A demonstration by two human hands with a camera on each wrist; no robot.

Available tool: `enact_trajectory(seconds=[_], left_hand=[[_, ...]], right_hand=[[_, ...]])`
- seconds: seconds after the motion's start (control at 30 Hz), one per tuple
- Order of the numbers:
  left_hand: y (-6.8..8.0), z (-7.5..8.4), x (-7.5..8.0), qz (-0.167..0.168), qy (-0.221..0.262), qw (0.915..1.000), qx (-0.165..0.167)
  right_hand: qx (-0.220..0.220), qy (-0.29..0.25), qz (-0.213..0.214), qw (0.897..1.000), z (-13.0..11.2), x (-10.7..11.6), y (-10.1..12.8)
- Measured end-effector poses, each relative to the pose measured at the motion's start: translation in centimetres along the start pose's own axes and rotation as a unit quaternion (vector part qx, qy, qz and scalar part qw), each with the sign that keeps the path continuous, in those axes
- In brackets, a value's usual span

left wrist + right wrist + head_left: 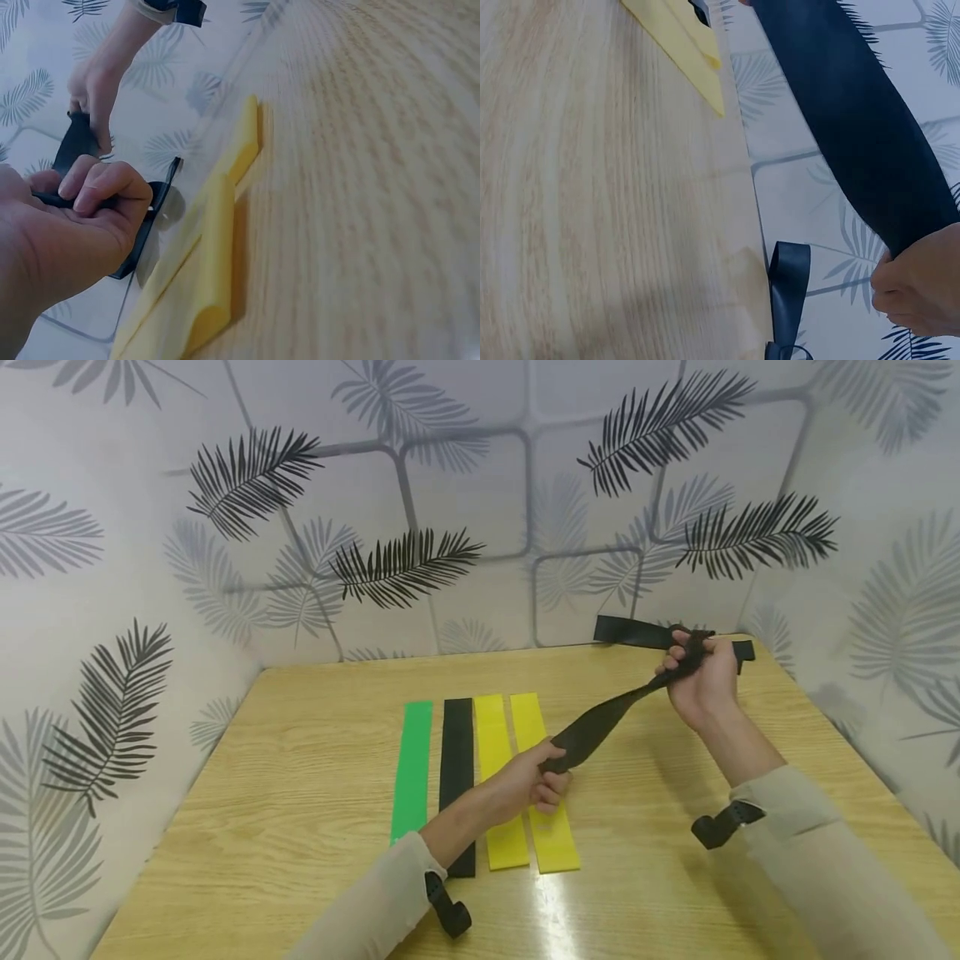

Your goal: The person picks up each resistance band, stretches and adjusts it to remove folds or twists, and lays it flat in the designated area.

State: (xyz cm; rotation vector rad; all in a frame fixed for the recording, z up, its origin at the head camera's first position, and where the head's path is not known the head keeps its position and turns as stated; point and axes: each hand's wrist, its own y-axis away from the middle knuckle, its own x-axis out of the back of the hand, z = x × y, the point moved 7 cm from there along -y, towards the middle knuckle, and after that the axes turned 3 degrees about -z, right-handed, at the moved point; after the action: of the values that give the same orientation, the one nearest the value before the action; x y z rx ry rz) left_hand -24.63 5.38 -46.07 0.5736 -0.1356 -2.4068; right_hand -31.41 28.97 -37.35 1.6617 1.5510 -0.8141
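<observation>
A black elastic band (pixel 600 720) is stretched in the air between both hands. My left hand (pixel 534 779) grips its lower end above the yellow bands, and in the left wrist view its fingers (pixel 105 187) curl round the dark strip. My right hand (pixel 701 681) grips the upper end, raised near the table's back right; the right wrist view shows the band (pixel 855 120) running down to the hand (pixel 922 289). On the wooden table (pixel 300 793) lie a green band (pixel 412 768), a black band (pixel 457 760) and two yellow bands (pixel 498 752).
Another black band (pixel 637 632) lies at the table's back right edge, behind my right hand, and shows as a dark loop (pixel 789 296) in the right wrist view. Leaf-patterned walls (pixel 450 527) close the table in on three sides.
</observation>
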Motion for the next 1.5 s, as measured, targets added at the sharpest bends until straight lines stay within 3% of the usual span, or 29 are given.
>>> enact_trajectory(seconds=[0.1, 0.17, 0.3, 0.47, 0.57, 0.67, 0.83, 0.9, 1.07, 1.2, 1.37, 1.5], left_hand=[[0.3, 0.1, 0.5, 0.006, 0.013, 0.9999, -0.006], [0.5, 0.1, 0.9, 0.017, 0.010, 0.9997, -0.018], [0.8, 0.0, 1.7, 0.037, -0.024, 0.9983, -0.039], [1.3, -0.2, 2.3, 0.037, -0.073, 0.9959, -0.037], [1.8, 0.4, 3.0, 0.065, -0.121, 0.9899, -0.034], [2.3, 1.8, 4.4, 0.115, -0.163, 0.9795, -0.031], [2.3, 4.9, 7.0, 0.187, -0.193, 0.9623, -0.039], [2.0, 6.2, 7.9, 0.208, -0.201, 0.9560, -0.048], [0.7, 9.1, 9.3, 0.244, -0.213, 0.9425, -0.083], [-0.8, 10.2, 9.7, 0.257, -0.208, 0.9397, -0.088], [-2.2, 10.6, 10.0, 0.273, -0.187, 0.9402, -0.080], [-3.1, 10.7, 9.6, 0.269, -0.157, 0.9465, -0.085]], right_hand=[[0.000, 0.021, -0.003, 1.000, -0.2, -0.1, -0.1], [0.003, 0.070, -0.002, 0.998, -0.3, -0.2, -0.1], [0.032, 0.157, 0.003, 0.987, -0.6, -0.3, -0.3], [0.075, 0.197, 0.027, 0.977, -1.1, 0.3, -0.4], [0.093, 0.255, 0.055, 0.961, -1.7, 1.2, -0.1], [0.093, 0.322, 0.074, 0.939, -2.4, 2.2, 0.5], [0.056, 0.387, 0.048, 0.919, -3.4, 3.7, 2.2], [0.031, 0.394, 0.028, 0.918, -3.5, 4.3, 3.1], [-0.054, 0.348, -0.036, 0.935, -3.1, 5.5, 5.3], [-0.102, 0.313, -0.110, 0.938, -1.8, 5.9, 7.1], [-0.143, 0.347, -0.161, 0.913, 0.9, 6.8, 9.5], [-0.184, 0.377, -0.182, 0.890, 3.1, 7.2, 11.5]])
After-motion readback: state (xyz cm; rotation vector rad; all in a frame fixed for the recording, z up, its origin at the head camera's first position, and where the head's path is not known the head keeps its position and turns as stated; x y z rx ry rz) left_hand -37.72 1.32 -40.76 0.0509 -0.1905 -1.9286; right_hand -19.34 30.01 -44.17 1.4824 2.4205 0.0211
